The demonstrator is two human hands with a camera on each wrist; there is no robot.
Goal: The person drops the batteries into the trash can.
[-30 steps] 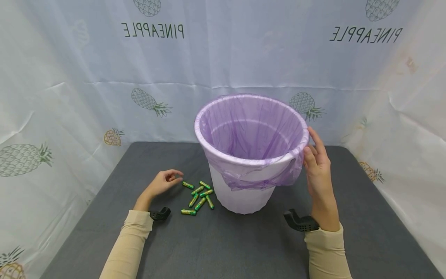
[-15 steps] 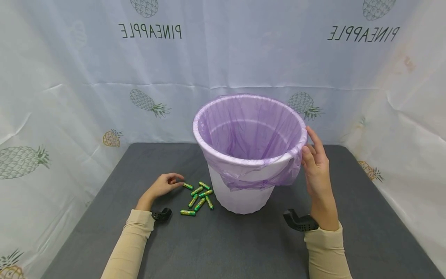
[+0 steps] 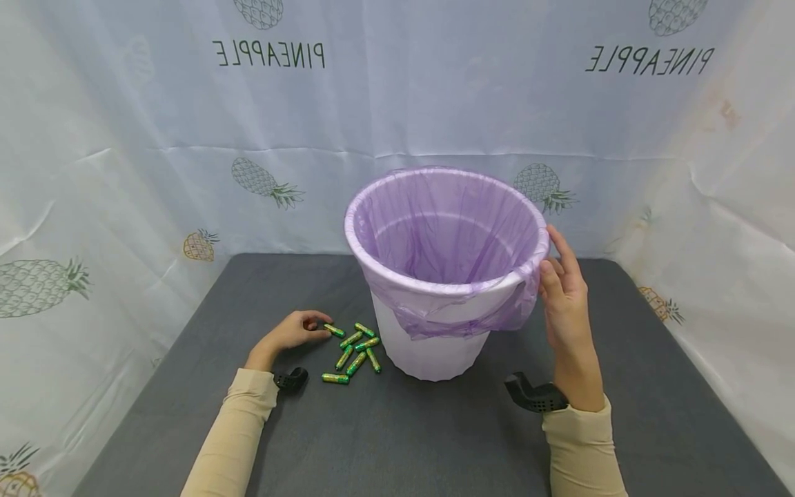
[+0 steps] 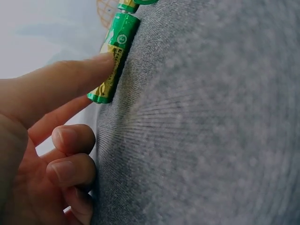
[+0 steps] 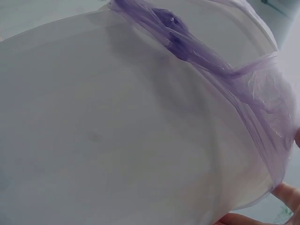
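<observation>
Pineapple-print cloth (image 3: 428, 103) bhnd dk gray tbl (image 3: 404, 442).

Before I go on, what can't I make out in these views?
Head view: the inside bottom of the bin, hidden by its near side.
Head view: the print on the batteries, too small to read.
Left wrist view: the left hand's index fingertip, hidden behind the battery.
Left wrist view: the next battery, cut off by the top edge.
Right wrist view: most of the right hand, cut off by the frame edges.
</observation>
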